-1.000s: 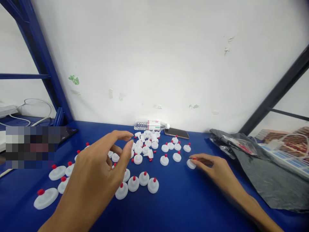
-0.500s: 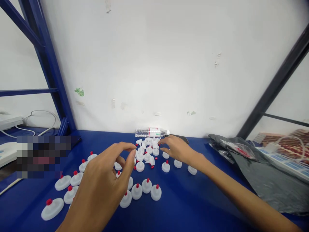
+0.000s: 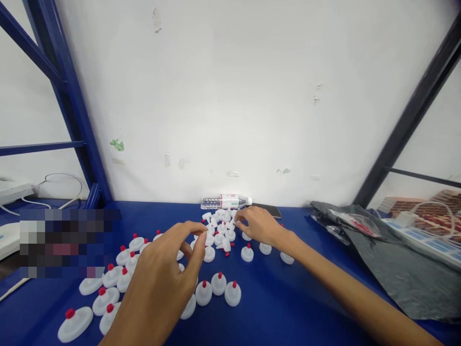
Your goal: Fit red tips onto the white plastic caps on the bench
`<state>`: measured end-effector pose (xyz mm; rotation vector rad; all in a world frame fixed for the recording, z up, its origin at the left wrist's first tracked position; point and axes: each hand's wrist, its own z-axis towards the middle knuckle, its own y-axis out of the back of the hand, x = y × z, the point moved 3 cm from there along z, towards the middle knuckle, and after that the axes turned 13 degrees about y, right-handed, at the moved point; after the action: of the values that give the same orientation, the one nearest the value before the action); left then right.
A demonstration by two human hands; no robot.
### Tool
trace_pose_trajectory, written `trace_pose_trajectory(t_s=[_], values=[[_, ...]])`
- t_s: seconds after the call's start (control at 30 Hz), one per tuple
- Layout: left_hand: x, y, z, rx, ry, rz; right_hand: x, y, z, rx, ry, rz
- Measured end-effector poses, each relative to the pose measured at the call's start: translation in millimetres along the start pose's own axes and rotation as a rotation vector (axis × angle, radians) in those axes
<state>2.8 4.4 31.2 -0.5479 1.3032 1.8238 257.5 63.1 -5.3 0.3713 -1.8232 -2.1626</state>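
Many round white plastic pieces with red caps (image 3: 232, 295) stand on a blue tabletop (image 3: 281, 307).
The work looks well along but unfinished: capped pieces stand in groups on both sides, while a heap of loose white plastic parts (image 3: 219, 239) remains near the middle. The left hand (image 3: 158, 278) curves loosely, nothing visibly held; the right hand (image 3: 260, 225) reaches the heap's edge, its grip hidden.

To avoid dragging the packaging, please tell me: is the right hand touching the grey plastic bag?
Apart. The head view plainly shows blue tabletop between the right hand and the grey plastic bag.
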Motion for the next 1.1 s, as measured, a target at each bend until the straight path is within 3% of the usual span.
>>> trace_pose_trajectory(t_s=[0.13, 0.37, 0.67, 0.97, 1.1], values=[[-1, -1.2, -1, 0.005, 0.028, -0.002, -5, -1, 7, -0.046, 0.006, 0.037], [0, -1.6, 1, -0.005, 0.028, 0.01, -15, -11, 21, 0.005, 0.058, 0.158], [5, -8.1, 5, 0.002, -0.02, 0.052, -8, 29, 5, -0.044, 0.056, 0.156], [13, -16.4, 8, 0.031, -0.057, 0.092, -8, -1, 17, -0.04, 0.026, 0.154], [11, -18.1, 6, 0.014, -0.048, 0.101, -7, 14, 15, -0.134, 0.031, 0.226]])
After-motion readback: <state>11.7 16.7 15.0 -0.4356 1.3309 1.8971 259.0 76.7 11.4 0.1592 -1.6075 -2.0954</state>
